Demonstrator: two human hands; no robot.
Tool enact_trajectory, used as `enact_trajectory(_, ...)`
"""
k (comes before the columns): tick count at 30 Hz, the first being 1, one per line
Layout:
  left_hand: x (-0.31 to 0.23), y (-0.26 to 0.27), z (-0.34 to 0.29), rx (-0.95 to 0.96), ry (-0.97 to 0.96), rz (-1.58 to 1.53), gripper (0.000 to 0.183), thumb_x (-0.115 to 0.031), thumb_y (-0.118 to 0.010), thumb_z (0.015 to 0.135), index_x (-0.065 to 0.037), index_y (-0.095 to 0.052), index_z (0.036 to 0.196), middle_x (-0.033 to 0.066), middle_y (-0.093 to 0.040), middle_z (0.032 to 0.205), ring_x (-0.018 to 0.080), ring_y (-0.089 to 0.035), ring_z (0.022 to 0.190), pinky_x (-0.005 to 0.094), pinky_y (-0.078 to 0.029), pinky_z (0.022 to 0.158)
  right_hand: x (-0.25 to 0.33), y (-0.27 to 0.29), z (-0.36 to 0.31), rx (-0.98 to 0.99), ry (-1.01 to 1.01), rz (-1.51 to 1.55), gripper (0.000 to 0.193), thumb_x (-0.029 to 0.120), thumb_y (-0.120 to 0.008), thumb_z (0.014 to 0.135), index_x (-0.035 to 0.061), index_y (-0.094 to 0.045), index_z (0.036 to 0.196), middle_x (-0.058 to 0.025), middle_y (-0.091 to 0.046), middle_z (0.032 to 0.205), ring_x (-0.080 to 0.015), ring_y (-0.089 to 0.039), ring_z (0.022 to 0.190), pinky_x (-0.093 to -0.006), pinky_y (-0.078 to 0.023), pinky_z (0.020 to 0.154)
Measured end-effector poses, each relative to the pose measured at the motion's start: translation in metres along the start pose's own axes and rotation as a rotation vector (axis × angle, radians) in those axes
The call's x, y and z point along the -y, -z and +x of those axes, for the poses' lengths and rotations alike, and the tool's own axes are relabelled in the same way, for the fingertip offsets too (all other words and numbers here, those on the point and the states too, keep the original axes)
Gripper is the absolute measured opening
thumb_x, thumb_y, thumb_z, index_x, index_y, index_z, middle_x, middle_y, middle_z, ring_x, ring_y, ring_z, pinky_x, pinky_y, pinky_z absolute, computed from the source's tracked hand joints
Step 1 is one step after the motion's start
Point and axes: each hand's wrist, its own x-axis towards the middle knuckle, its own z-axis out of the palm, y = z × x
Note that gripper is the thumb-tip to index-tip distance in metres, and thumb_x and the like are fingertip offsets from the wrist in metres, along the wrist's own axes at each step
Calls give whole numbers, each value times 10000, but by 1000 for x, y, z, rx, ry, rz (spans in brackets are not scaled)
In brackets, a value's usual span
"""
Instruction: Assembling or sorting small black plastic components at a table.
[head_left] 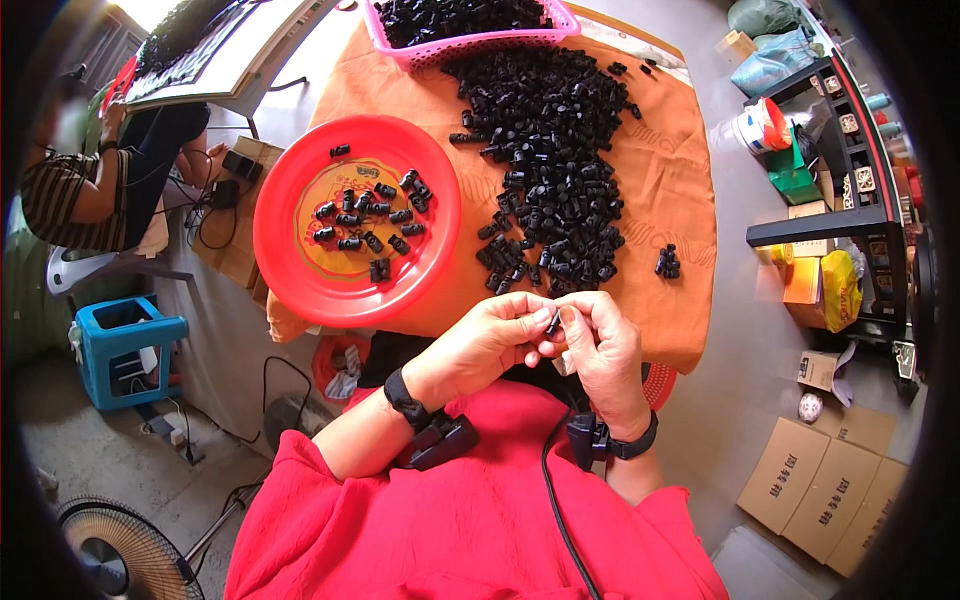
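Close to my body, past the near edge of the table, my left hand and my right hand meet. Their fingertips are pinched together around one small black plastic piece, mostly covered by the fingers. A pale bit shows below my right fingers; I cannot make out what it is. Just beyond my hands spreads a large heap of small black cylindrical plastic pieces. A round red tray to the left holds several loose black pieces.
An orange cloth covers the table. At its far side stands a pink basket full of black pieces. A small cluster of pieces lies right. A blue stool, a fan and a seated person are left; cartons lie right.
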Motion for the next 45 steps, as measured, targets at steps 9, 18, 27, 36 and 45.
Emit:
enact_trajectory(9, 6, 5, 0, 67, -31, 5, 187, -234, -614, 977, -53, -617, 1024, 13, -616, 917, 79, -571, 792, 205, -455, 654, -2, 0, -2, -19, 55, -72, 97, 100, -581, 993, 25, -603, 1050, -15, -659, 761, -31, -589, 626, -200, -486, 546)
enact_trajectory(18, 4, 2, -3, 44, -73, 64, 173, -256, -629, 969, -95, -568, 963, -15, -587, 856, 78, -561, 771, 206, -437, 629, -2, -5, -5, 64, -25, 121, 128, 126, -601, 986, 23, -571, 1055, -8, -646, 761, -20, -556, 629, -182, -466, 554)
enact_trajectory(27, 8, 2, -2, 57, -53, 54, 188, -283, -592, 991, -103, -550, 957, -9, -563, 896, 83, -531, 782, 224, -422, 680, -2, -8, -4, 34, 51, 11, 112, 134, -549, 1014, 27, -557, 1044, -8, -622, 739, -37, -560, 608, -198, -464, 533)
enact_trajectory(36, 10, 7, -1, -15, -44, 32, 227, -326, -550, 1012, -100, -575, 1008, -29, -569, 879, 55, -509, 743, 203, -398, 624, 3, 1, -4, 125, 0, 12, 199, 114, -620, 969, 31, -565, 1141, 5, -593, 710, -52, -562, 575, -220, -468, 512)
enact_trajectory(45, 5, 1, -5, -9, -56, 50, 245, -350, -553, 1009, -111, -593, 978, -51, -557, 837, 34, -463, 696, 192, -340, 581, 2, -2, -5, 115, 94, -123, 299, 50, -671, 910, 35, -569, 1191, -32, -635, 678, -87, -615, 536, -238, -484, 492)
